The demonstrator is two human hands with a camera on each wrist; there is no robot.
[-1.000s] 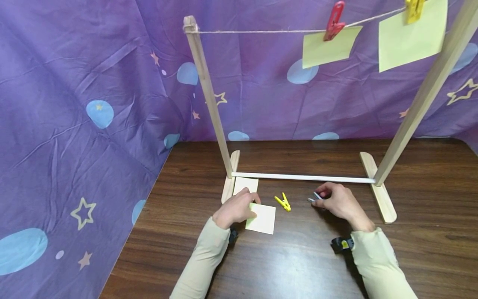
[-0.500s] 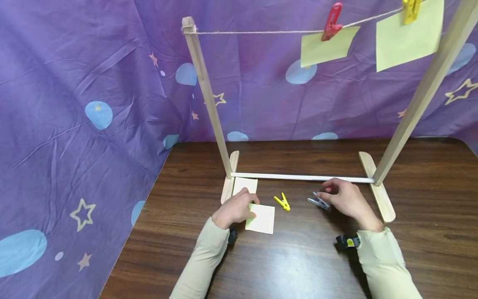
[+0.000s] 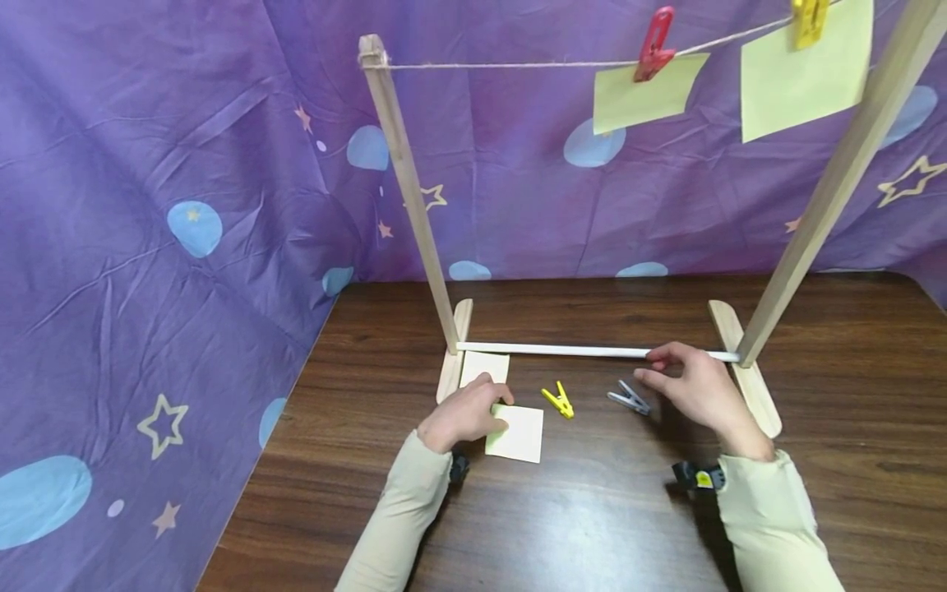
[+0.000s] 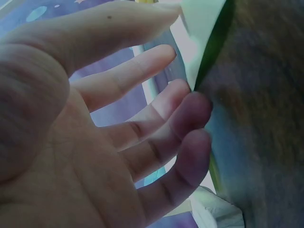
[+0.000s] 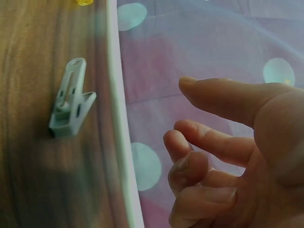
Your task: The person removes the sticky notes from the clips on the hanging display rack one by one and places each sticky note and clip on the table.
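Note:
My left hand (image 3: pixel 464 413) is at a pale yellow paper note (image 3: pixel 521 436), its thumb tip at the note's left edge. In the left wrist view the fingers are loosely bent, and the thumb (image 4: pixel 118 23) meets the paper (image 4: pixel 197 28). A second note (image 3: pixel 484 367) lies just behind that hand, partly covered. The right hand (image 3: pixel 699 386) hovers beside a grey clothespin (image 3: pixel 629 398) on the table, apart from it. In the right wrist view, nothing sits between its thumb and fingers. A yellow clothespin (image 3: pixel 559 400) lies between the two hands.
A wooden frame with a left post (image 3: pixel 410 189), a right post (image 3: pixel 821 205) and a white bottom bar (image 3: pixel 562 350) stands behind the hands. On its string (image 3: pixel 503 65), red (image 3: pixel 654 45) and yellow (image 3: pixel 810 23) clothespins hold two notes. A purple cloth (image 3: pixel 244 329) hangs behind the brown table (image 3: pixel 592 526).
My right hand has let go of the grey clothespin and moved a little right and away from me. The clothespin stays on the table. The left hand keeps its place at the note.

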